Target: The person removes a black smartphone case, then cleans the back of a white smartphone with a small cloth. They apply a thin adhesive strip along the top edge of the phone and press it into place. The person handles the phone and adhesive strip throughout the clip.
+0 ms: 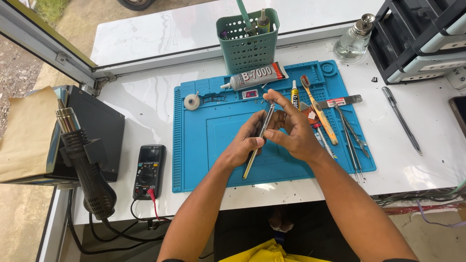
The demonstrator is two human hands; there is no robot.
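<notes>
Multimeter (148, 171), glue tube (255, 76), green basket (247, 48)

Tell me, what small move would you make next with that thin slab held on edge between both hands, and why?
Probably lay the phone flat on the blue mat. Both the left hand and right hand pinch it edge-up in mid-air, so neither is free for the tweezers lying beside them.

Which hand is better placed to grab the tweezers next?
Probably the right hand: the tweezers lie on the blue mat's right edge, just beside it. The left hand sits farther away and grips the phone held edge-on.
</notes>
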